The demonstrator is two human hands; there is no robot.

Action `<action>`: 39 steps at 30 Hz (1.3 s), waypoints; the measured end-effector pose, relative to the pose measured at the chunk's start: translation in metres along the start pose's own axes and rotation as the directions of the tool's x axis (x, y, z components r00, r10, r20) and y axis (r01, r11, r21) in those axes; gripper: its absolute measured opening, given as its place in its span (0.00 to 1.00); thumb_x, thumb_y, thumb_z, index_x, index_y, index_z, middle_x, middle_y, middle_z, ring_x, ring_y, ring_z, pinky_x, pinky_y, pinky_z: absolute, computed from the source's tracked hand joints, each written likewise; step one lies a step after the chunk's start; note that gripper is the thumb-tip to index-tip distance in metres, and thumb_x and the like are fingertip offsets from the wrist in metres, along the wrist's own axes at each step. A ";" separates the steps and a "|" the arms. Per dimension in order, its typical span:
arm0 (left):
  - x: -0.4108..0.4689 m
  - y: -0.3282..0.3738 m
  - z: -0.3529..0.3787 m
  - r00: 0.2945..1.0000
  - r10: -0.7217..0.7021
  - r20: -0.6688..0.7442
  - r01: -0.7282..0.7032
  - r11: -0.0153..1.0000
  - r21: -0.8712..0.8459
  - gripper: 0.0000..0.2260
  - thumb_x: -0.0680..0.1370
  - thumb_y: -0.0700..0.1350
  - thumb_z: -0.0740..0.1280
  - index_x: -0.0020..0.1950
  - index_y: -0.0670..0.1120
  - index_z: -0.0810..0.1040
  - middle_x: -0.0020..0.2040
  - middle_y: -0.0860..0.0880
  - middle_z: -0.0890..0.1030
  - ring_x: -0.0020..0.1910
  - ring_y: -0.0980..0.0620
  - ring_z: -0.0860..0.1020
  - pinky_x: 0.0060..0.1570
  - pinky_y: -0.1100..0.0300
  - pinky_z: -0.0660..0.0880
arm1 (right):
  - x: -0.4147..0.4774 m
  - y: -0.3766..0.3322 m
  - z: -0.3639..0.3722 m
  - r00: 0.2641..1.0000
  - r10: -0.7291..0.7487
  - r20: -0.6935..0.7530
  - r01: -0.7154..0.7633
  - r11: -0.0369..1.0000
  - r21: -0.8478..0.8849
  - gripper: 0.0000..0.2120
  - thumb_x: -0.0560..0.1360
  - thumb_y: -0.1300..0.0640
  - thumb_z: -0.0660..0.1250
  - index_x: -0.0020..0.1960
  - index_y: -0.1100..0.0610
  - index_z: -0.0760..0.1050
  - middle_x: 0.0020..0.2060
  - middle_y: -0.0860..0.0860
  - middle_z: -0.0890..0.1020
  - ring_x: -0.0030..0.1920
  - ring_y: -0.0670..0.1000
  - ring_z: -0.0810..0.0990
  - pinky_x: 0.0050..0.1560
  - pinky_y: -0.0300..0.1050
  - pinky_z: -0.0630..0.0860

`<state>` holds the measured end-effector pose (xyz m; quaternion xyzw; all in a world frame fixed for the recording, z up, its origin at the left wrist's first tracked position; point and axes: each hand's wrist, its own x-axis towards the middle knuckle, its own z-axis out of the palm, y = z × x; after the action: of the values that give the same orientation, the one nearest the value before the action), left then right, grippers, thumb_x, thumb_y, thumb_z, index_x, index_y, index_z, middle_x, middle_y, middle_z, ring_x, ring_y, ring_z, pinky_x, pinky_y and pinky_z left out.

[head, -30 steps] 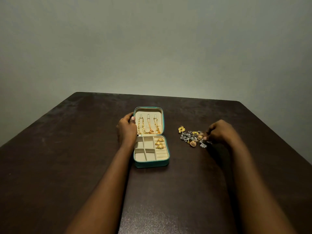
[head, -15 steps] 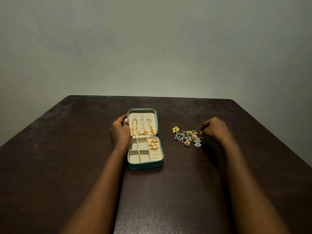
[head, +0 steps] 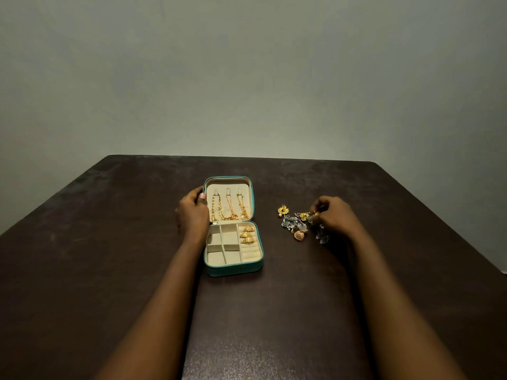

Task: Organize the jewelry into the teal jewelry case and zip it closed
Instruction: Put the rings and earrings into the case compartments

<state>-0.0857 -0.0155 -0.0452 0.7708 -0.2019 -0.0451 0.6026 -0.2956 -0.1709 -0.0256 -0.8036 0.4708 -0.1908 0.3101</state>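
Lying open on a dark brown desk before a bare grey-green wall, the teal case has its lid tipped back. Three gold chains hang inside the lid, and gold rings sit in the tray's right-hand slot. The left hand grips the lid's left edge. Loose jewelry lies piled on the desk, right of the case and apart from it. The right hand is at the pile's right side, fingers curled among the pieces; whether they pinch one I cannot tell. Half a second earlier that hand was just right of the pile; the left hand has stayed on the lid.
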 end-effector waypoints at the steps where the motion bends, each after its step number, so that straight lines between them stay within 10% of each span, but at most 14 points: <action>1: 0.000 0.000 0.000 1.000 -0.001 0.000 0.001 1.000 0.001 0.14 0.81 0.42 0.59 0.64 0.46 0.76 0.58 0.44 0.81 0.57 0.46 0.78 0.50 0.56 0.73 | 0.001 0.002 0.000 0.999 0.013 -0.033 -0.011 0.998 0.068 0.10 0.70 0.71 0.65 0.39 0.57 0.74 0.45 0.54 0.79 0.44 0.52 0.76 0.43 0.43 0.72; 6: 0.000 0.000 0.000 1.000 -0.008 0.003 0.009 1.000 -0.021 0.14 0.81 0.43 0.59 0.64 0.46 0.77 0.57 0.44 0.81 0.55 0.47 0.79 0.50 0.55 0.75 | 0.002 0.010 -0.001 0.990 0.114 -0.081 -0.076 0.925 0.371 0.13 0.69 0.74 0.65 0.37 0.56 0.73 0.40 0.56 0.79 0.38 0.52 0.78 0.37 0.43 0.74; 20: -0.004 0.003 0.000 1.000 -0.012 -0.004 0.012 1.000 -0.011 0.14 0.81 0.42 0.59 0.64 0.45 0.77 0.58 0.44 0.81 0.55 0.48 0.78 0.45 0.60 0.68 | 0.001 0.013 -0.004 0.988 0.121 -0.100 -0.044 0.828 0.560 0.09 0.74 0.69 0.64 0.39 0.57 0.71 0.37 0.53 0.76 0.34 0.49 0.74 0.34 0.40 0.71; 26: -0.004 0.003 0.000 1.000 -0.012 -0.003 0.012 1.000 -0.010 0.14 0.81 0.42 0.59 0.64 0.45 0.76 0.57 0.44 0.81 0.53 0.49 0.78 0.44 0.60 0.69 | -0.001 0.014 0.001 0.991 0.074 -0.114 -0.025 0.925 0.378 0.06 0.70 0.67 0.69 0.44 0.58 0.75 0.41 0.56 0.80 0.41 0.55 0.80 0.42 0.50 0.78; 33: 0.000 0.000 0.001 1.000 -0.002 0.000 0.002 1.000 -0.015 0.13 0.80 0.41 0.59 0.63 0.45 0.77 0.57 0.44 0.81 0.56 0.46 0.78 0.46 0.60 0.70 | -0.003 -0.003 -0.002 0.981 -0.187 -0.049 0.174 0.965 -0.198 0.09 0.72 0.64 0.69 0.51 0.58 0.81 0.46 0.52 0.79 0.44 0.47 0.74 0.45 0.37 0.67; 39: 0.002 0.000 0.002 1.000 -0.011 -0.007 0.011 1.000 0.004 0.14 0.80 0.42 0.59 0.64 0.46 0.77 0.58 0.44 0.81 0.56 0.46 0.78 0.47 0.59 0.71 | -0.009 -0.022 -0.008 0.977 -0.198 0.082 0.212 0.944 -0.254 0.08 0.73 0.57 0.70 0.50 0.57 0.83 0.40 0.49 0.82 0.40 0.44 0.77 0.42 0.34 0.72</action>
<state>-0.0843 -0.0184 -0.0458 0.7732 -0.1955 -0.0452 0.6016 -0.2910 -0.1576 -0.0046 -0.8870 0.3970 -0.1359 0.1930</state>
